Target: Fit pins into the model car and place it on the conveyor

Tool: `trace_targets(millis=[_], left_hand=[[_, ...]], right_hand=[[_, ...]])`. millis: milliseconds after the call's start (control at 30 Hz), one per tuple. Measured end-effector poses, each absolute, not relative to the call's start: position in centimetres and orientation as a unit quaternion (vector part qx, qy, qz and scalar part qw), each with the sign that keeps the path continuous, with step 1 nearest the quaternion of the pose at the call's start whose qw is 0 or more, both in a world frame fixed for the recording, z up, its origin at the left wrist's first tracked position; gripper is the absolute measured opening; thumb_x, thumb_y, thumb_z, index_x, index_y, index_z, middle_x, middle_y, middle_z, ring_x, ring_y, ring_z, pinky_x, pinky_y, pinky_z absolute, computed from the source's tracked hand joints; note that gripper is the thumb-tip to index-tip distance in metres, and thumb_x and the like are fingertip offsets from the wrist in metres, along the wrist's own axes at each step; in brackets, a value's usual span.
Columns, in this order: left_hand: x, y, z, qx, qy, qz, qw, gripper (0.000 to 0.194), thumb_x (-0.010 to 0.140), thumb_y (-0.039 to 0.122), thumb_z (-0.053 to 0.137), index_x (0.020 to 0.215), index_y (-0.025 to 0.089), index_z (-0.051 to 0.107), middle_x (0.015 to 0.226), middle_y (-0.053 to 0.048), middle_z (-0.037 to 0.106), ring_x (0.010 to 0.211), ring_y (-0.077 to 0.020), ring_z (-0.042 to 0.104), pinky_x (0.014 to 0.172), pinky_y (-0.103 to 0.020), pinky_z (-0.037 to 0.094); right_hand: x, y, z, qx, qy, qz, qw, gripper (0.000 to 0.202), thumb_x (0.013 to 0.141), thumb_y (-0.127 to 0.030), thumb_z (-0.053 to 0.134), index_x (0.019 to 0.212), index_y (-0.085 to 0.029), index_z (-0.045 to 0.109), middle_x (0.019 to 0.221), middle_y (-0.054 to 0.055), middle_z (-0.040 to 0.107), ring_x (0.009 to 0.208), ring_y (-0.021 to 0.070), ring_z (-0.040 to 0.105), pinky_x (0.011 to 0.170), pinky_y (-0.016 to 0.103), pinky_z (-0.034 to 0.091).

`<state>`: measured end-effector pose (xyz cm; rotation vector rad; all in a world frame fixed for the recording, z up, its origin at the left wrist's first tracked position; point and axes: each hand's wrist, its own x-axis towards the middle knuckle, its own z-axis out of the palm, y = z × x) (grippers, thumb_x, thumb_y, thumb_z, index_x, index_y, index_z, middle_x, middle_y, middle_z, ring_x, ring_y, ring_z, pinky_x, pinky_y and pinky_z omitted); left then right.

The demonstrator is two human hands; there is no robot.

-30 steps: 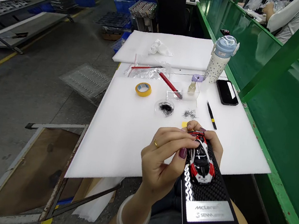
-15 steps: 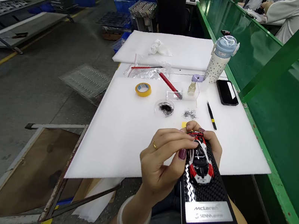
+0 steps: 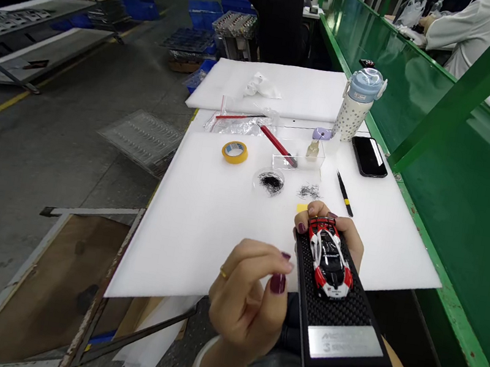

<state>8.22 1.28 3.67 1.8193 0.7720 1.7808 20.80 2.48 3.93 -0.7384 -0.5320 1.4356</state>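
Observation:
My right hand point(image 3: 351, 239) grips the far end of a black display base point(image 3: 357, 315). On the base sits a small red, white and black model car point(image 3: 330, 259), its rear wing towards my fingers. A silver plate point(image 3: 344, 342) with lettering covers the near end. Just left of the base, apart from it, is my left hand point(image 3: 250, 293), thumb and fingertips pinched together; anything between them is too small to make out. Beyond the hands lie a round clear dish of black bits point(image 3: 271, 183), loose black bits point(image 3: 310, 191) and black tweezers point(image 3: 344, 193).
On the white table point(image 3: 184, 217) are yellow tape point(image 3: 234, 152), a red-handled tool point(image 3: 277, 145), a clear tray with a small bottle point(image 3: 313, 149), a phone point(image 3: 369, 156) and a flask point(image 3: 354, 108). A green frame point(image 3: 467, 101) borders the right side. Other people work further back.
My left hand has drawn back from the car, down and to the left. The base stays in my right hand, and the whole car now shows.

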Motion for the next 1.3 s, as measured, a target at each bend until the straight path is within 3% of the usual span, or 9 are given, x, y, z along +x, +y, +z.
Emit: trace_targets(millis=[133, 367, 500, 667, 1100, 1233, 1300], left_hand=[[7.8, -0.2, 2.8, 0.652, 0.233, 0.652, 0.309, 0.023, 0.098, 0.023, 0.05, 0.077, 0.019, 0.061, 0.062, 0.001, 0.055, 0.054, -0.0128, 0.051, 0.05, -0.028, 0.042], [8.4, -2.1, 2.2, 0.6, 0.247, 0.592, 0.478, 0.055, 0.098, 0.06, 0.047, 0.061, 0.02, 0.055, 0.052, 0.0, 0.048, 0.046, -0.012, 0.047, 0.044, -0.027, 0.033], [8.9, -2.9, 2.3, 0.561, 0.25, 0.539, 0.576, 0.057, 0.099, 0.054, 0.049, 0.054, 0.02, 0.055, 0.048, 0.0, 0.054, 0.044, -0.0114, 0.052, 0.044, -0.025, 0.038], [9.4, -3.0, 2.3, 0.599, 0.232, 0.555, 0.528, 0.058, 0.098, 0.052, 0.05, 0.049, 0.02, 0.052, 0.039, 0.0, 0.051, 0.039, -0.0113, 0.052, 0.038, -0.023, 0.036], [9.0, -3.1, 2.0, 0.592, 0.25, 0.536, 0.547, 0.058, 0.099, 0.052, 0.047, 0.052, 0.02, 0.054, 0.046, -0.001, 0.055, 0.044, -0.0119, 0.055, 0.044, -0.024, 0.04], [8.8, -3.1, 1.2, 0.551, 0.289, 0.518, 0.587, 0.058, 0.09, 0.069, 0.054, 0.059, 0.019, 0.059, 0.053, -0.002, 0.052, 0.05, -0.0141, 0.047, 0.049, -0.027, 0.038], [8.8, -2.8, 0.9, 0.52, 0.319, 0.488, 0.624, 0.056, 0.086, 0.069, 0.059, 0.063, 0.018, 0.06, 0.056, -0.001, 0.05, 0.053, -0.0141, 0.044, 0.051, -0.027, 0.037]], right_hand=[[21.0, 2.5, 3.9, -0.305, -0.224, 0.626, 0.682, 0.02, 0.077, -0.044, 0.05, 0.083, -0.025, 0.051, 0.073, 0.002, 0.056, 0.057, 0.0172, 0.048, 0.052, 0.032, 0.048], [20.9, 2.8, 3.1, -0.29, -0.202, 0.571, 0.741, 0.016, 0.079, -0.038, 0.053, 0.083, -0.023, 0.057, 0.074, 0.002, 0.055, 0.064, 0.0158, 0.051, 0.056, 0.026, 0.05], [21.6, 3.2, 2.6, -0.27, -0.238, 0.57, 0.739, 0.02, 0.078, -0.04, 0.053, 0.088, -0.023, 0.057, 0.069, 0.001, 0.054, 0.054, 0.0141, 0.044, 0.044, 0.023, 0.041], [22.3, 3.2, 2.1, -0.24, -0.271, 0.584, 0.727, 0.025, 0.082, -0.043, 0.054, 0.095, -0.023, 0.058, 0.07, 0.0, 0.056, 0.048, 0.0117, 0.038, 0.038, 0.021, 0.032], [22.0, 3.2, 1.9, -0.25, -0.259, 0.578, 0.733, 0.022, 0.082, -0.041, 0.053, 0.092, -0.022, 0.06, 0.071, 0.002, 0.057, 0.056, 0.015, 0.043, 0.045, 0.023, 0.037], [22.0, 3.1, 2.1, -0.281, -0.263, 0.544, 0.745, 0.021, 0.08, -0.042, 0.053, 0.086, -0.023, 0.06, 0.069, 0.002, 0.059, 0.058, 0.017, 0.048, 0.051, 0.027, 0.041], [22.5, 2.7, 2.2, -0.315, -0.266, 0.513, 0.753, 0.021, 0.078, -0.04, 0.055, 0.086, -0.022, 0.062, 0.076, 0.004, 0.066, 0.064, 0.0186, 0.054, 0.057, 0.029, 0.045]])
